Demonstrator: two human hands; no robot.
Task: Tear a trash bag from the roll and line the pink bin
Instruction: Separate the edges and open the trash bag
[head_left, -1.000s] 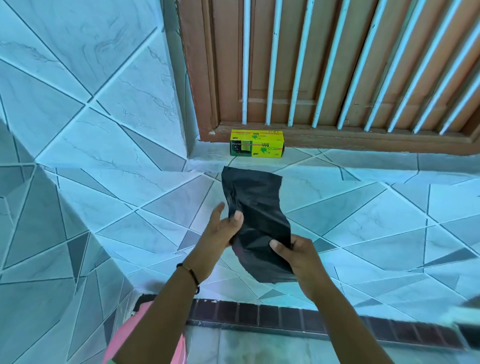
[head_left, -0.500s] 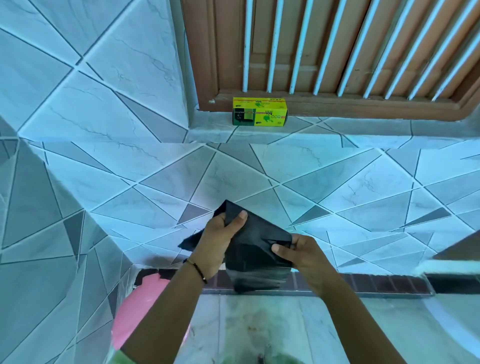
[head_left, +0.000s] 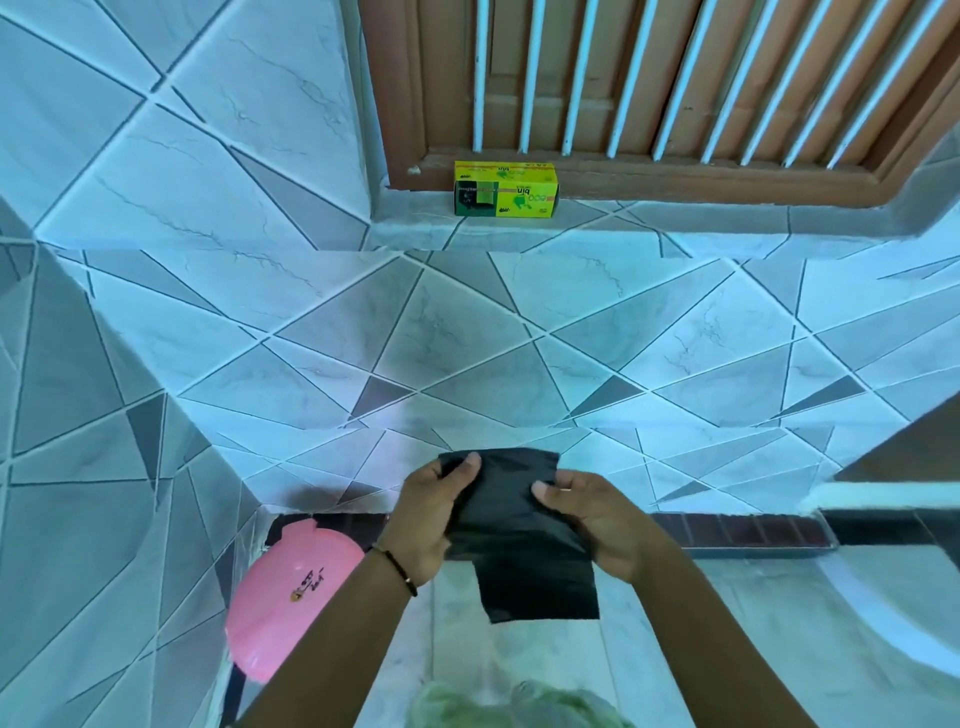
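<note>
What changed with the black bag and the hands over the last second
Both hands, left hand and right hand, brought the black trash bag down from in front of the wall toward the floor, nearer the pink bin, and regathered it near its top edge. Both hands kept hold throughout. The yellow box stayed on the ledge.

Black trash bag (head_left: 511, 525) held folded, pink bin (head_left: 291, 587) lower left
</note>
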